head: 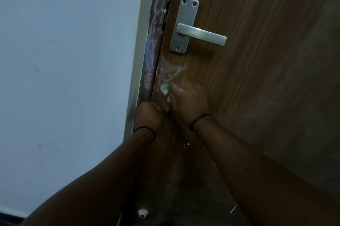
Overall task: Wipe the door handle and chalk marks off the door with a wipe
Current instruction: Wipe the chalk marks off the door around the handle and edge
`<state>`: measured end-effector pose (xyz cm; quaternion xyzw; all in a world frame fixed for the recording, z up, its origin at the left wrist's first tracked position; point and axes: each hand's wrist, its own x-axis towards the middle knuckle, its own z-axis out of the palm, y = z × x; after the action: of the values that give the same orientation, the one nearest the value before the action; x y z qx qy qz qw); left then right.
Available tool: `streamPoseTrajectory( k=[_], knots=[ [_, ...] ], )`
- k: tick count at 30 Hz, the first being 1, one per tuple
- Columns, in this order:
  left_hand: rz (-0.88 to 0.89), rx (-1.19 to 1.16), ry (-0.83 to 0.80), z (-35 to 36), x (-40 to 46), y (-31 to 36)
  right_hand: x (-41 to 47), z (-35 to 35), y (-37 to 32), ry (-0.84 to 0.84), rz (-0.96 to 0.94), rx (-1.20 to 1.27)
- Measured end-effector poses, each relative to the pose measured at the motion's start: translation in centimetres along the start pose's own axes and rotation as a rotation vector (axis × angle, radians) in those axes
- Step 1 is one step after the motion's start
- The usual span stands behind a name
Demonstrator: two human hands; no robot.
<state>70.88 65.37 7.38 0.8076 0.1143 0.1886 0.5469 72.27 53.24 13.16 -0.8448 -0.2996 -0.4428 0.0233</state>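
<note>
**Wiping chalk below the door handle**

Filling most of what I see is the brown wood-grain door (257,60), shut against its frame. To the left of it stands a pale wall (64,78), and between them runs the door frame (156,41), its dark inner strip smeared with pale, bluish chalk from the top down to about the height of my hands.

My two forearms reach up from the bottom toward the door's left edge, each with a thin black band at the wrist.

On the door sits the silver door handle (201,34), a lever pointing right from a tall backplate with screws at top and bottom. It is well above my hands and I am not touching it.

Just under the backplate, near the door's edge, lie the chalk marks (168,71), a whitish, scribbled patch.

My right hand (185,100) is at the lower end of that patch, blurred, its fingers curled around a small pale green wipe (164,88) held against the wood. Only bits of the wipe show past my fingers.

My left hand (148,113) is lower and to the left, at the seam between door and frame, closed in a loose fist; I cannot tell whether it holds anything.

Near the bottom, a small white fitting (142,213) shows in the dark.
</note>
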Motion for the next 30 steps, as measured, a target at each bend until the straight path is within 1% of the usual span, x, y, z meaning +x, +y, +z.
streamPoseTrajectory(
  k=[1, 2, 3, 4, 6, 7, 8, 9, 10, 12, 13, 14, 15, 17, 18, 19, 20, 21, 22, 24, 27, 30],
  knots=[
    [0.003, 0.01, 0.0, -0.2, 0.0, 0.0, -0.6, 0.3, -0.4, -0.115, -0.04, 0.006],
    [0.005, 0.012, 0.001, -0.4, 0.1, 0.1, -1.0, 0.2, -0.1, -0.179, -0.027, 0.002],
    [0.004, 0.004, 0.001, -0.5, 0.3, 0.1, -1.1, -0.2, 0.8, -0.168, 0.014, 0.008],
    [0.003, -0.007, 0.0, -0.7, 0.4, 0.1, -0.8, -0.8, 1.9, -0.108, 0.066, 0.015],
    [0.004, -0.009, -0.008, -1.0, 0.5, 0.3, 0.4, -2.1, 3.7, 0.129, 0.195, 0.028],
    [0.002, -0.006, -0.011, -1.0, 0.5, 0.4, 1.1, -2.4, 4.0, 0.221, 0.249, 0.036],
    [0.003, -0.003, -0.016, -1.0, 0.5, 0.5, 1.6, -2.4, 3.5, 0.246, 0.277, 0.046],
    [0.006, 0.005, -0.016, -1.0, 0.5, 0.5, 1.9, -2.0, 2.5, 0.211, 0.265, 0.058],
    [0.01, 0.027, -0.008, -1.0, 0.5, 0.6, 1.9, -1.4, 1.1, 0.138, 0.2, 0.059],
    [0.025, 0.089, 0.011, -1.2, 0.4, 0.5, 0.7, 0.2, -1.2, -0.072, -0.011, 0.016],
    [0.032, 0.11, 0.021, -1.4, 0.4, 0.5, 0.0, 0.6, -1.7, -0.167, -0.084, -0.005],
    [0.037, 0.11, 0.026, -1.6, 0.4, 0.5, -0.5, 0.4, -1.4, -0.2, -0.104, -0.013],
    [0.052, 0.099, 0.031, -1.7, 0.3, 0.4, -0.5, -0.1, -0.7, -0.159, -0.069, 0.008],
    [0.129, 0.096, 0.08, -1.9, -0.2, 0.5, 0.6, -1.1, 1.0, 0.035, 0.091, 0.055],
    [0.185, 0.103, 0.137, -1.9, -0.4, 0.5, 1.5, -1.7, 1.6, 0.139, 0.175, 0.067],
    [0.251, 0.088, 0.201, -1.9, -0.7, 0.6, 2.4, -2.1, 1.8, 0.19, 0.235, 0.081],
    [0.32, 0.059, 0.271, -1.8, -1.0, 0.9, 3.2, -2.2, 1.6, 0.184, 0.267, 0.103],
    [0.394, 0.032, 0.32, -1.6, -1.2, 1.1, 3.5, -2.1, 1.0, 0.144, 0.272, 0.133],
    [0.475, 0.025, 0.341, -1.4, -1.3, 1.5, 3.6, -2.0, 0.4, 0.1, 0.255, 0.165],
    [0.611, 0.076, 0.327, -1.2, -1.1, 2.4, 3.2, -1.9, -0.4, 0.039, 0.227, 0.25],
    [0.69, 0.161, 0.33, -1.0, -0.7, 3.6, 2.6, -2.5, -0.2, 0.038, 0.307, 0.462],
    [0.755, 0.227, 0.359, -1.3, -0.1, 4.7, 1.7, -3.5, 0.2, 0.028, 0.391, 0.591]
  ],
)
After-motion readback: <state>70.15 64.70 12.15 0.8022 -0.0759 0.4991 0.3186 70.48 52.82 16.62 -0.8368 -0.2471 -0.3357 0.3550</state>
